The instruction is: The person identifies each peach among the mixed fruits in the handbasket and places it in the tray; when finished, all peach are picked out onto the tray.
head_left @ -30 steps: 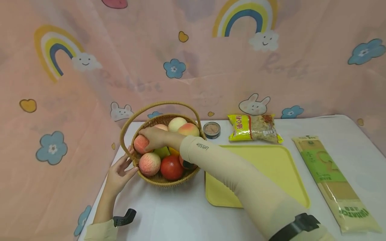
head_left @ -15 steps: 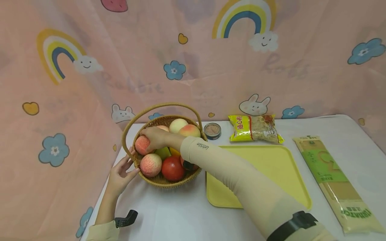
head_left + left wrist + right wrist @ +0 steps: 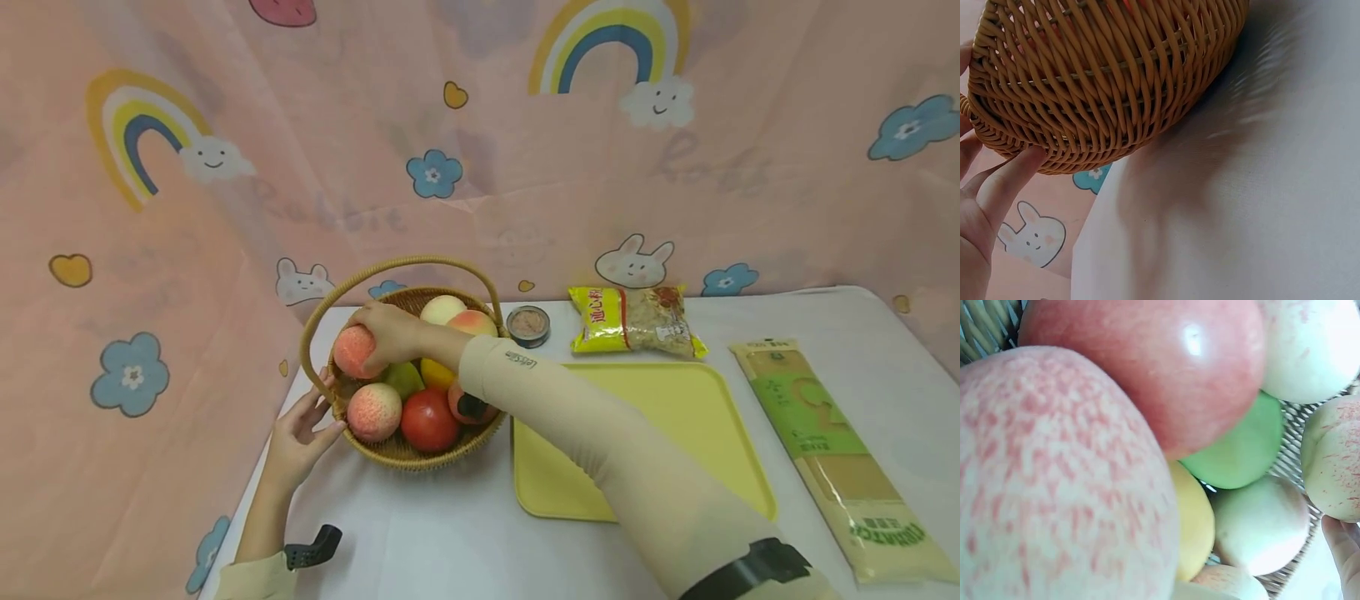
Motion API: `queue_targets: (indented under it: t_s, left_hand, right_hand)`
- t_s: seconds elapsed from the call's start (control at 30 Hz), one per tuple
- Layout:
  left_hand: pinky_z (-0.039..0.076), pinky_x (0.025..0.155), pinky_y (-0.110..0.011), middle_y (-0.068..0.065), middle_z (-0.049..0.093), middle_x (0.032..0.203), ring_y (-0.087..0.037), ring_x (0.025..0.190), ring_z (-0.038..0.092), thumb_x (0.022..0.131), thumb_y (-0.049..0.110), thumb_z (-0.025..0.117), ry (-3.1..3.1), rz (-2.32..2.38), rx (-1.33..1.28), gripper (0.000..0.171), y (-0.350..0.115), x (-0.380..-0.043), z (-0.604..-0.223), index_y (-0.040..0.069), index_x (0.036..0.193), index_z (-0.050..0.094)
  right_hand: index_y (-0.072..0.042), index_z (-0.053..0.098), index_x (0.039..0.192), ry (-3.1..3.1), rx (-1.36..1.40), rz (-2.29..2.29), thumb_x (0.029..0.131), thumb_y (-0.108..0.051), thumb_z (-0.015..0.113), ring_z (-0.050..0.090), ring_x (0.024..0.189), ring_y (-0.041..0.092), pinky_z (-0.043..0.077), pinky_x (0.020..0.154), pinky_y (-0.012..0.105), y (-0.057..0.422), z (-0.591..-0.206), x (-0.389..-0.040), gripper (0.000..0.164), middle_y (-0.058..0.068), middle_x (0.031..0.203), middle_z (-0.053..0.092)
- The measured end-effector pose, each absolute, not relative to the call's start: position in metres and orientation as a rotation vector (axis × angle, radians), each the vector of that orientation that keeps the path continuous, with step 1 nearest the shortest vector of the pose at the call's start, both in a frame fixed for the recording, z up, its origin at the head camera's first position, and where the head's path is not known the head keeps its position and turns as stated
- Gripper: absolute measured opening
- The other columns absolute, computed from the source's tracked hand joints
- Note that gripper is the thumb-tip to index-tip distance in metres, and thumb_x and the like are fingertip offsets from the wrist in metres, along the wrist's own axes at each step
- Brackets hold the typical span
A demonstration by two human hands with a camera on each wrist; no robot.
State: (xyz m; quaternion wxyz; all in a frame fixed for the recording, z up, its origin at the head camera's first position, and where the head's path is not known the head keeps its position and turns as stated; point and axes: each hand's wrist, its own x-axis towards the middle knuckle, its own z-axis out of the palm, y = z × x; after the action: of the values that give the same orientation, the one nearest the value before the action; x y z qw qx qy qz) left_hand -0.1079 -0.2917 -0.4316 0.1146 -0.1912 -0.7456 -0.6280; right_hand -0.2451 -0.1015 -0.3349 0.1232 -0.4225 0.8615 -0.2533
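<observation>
A wicker basket (image 3: 416, 460) with a tall arched handle stands on the white table, filled with fruit. At its left rim, my left hand (image 3: 296, 437) holds the basket near the foot of the handle; the thumb lies against the weave in the left wrist view. My right hand (image 3: 393, 335) reaches in and grips a pinkish-red peach (image 3: 352, 352) at the left inside. In the right wrist view, fingertips (image 3: 1343, 547) touch that peach's underside. Beneath and around it sit another peach (image 3: 373, 412), a shiny red apple-like fruit (image 3: 430, 421), a green fruit (image 3: 403, 379) and a yellow one (image 3: 437, 373).
Right of the basket lies a yellow tray (image 3: 667, 425), partly covered by the right forearm. Behind it are a small round tin (image 3: 528, 326) and a yellow food bag (image 3: 633, 321). A long noodle packet (image 3: 832, 450) lies far right. A printed cloth (image 3: 480, 208) hangs behind.
My right hand has risen a little with the peach, which now sits higher and shows more of itself. The left hand stays at the basket's rim.
</observation>
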Motion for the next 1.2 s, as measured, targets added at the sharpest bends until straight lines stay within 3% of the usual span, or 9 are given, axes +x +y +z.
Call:
queue_targets:
  t_s: [0.33,0.57,0.8,0.93,1.2]
  left_hand:
    - [0.052,0.088,-0.019,-0.02,0.028,0.153,-0.004,0.127,0.047,0.078,-0.024,0.055,-2.147,-1.868,-0.604,0.064,-0.293,-0.107,-0.43,-0.016,0.138,0.033]
    - [0.053,0.088,-0.021,-0.029,0.021,0.151,-0.006,0.128,0.046,0.079,-0.024,0.055,-2.143,-1.89,-0.603,0.063,-0.291,-0.108,-0.43,-0.017,0.137,0.032]
    - [0.052,0.089,-0.02,-0.027,0.022,0.152,-0.006,0.128,0.046,0.079,-0.023,0.056,-2.167,-1.856,-0.587,0.064,-0.292,-0.106,-0.43,-0.015,0.138,0.034]
    - [0.052,0.088,-0.019,-0.027,0.022,0.152,-0.005,0.127,0.047,0.078,-0.024,0.056,-2.174,-1.853,-0.574,0.063,-0.293,-0.104,-0.429,-0.016,0.137,0.034]
    - [0.052,0.089,-0.019,-0.028,0.022,0.151,-0.005,0.126,0.048,0.078,-0.024,0.056,-2.179,-1.847,-0.566,0.062,-0.291,-0.105,-0.427,-0.016,0.137,0.035]
  right_hand:
    - [-0.015,0.051,0.131,2.422,-1.22,-0.889,0.076,-0.029,0.078,0.057,0.104,0.01,0.05,0.085,0.018,-0.075,-0.317,-0.226,0.062,-0.002,0.122,0.06]
    - [-0.014,0.048,0.134,2.398,-1.201,-1.082,0.075,-0.03,0.08,0.058,0.109,0.013,0.051,0.089,0.023,-0.032,-0.314,-0.205,0.068,0.0,0.129,0.057]
    - [-0.014,0.048,0.135,2.333,-1.11,-1.317,0.075,-0.023,0.08,0.052,0.119,0.015,0.048,0.101,0.031,0.018,-0.32,-0.19,0.069,0.0,0.133,0.051]
    - [-0.012,0.046,0.136,2.236,-1.057,-1.501,0.075,-0.017,0.081,0.054,0.119,0.019,0.05,0.099,0.035,0.047,-0.329,-0.183,0.07,0.004,0.134,0.051]
    - [-0.011,0.046,0.136,2.294,-0.969,-1.676,0.075,-0.014,0.08,0.05,0.123,0.02,0.044,0.106,0.036,0.106,-0.354,-0.173,0.07,0.003,0.136,0.049]
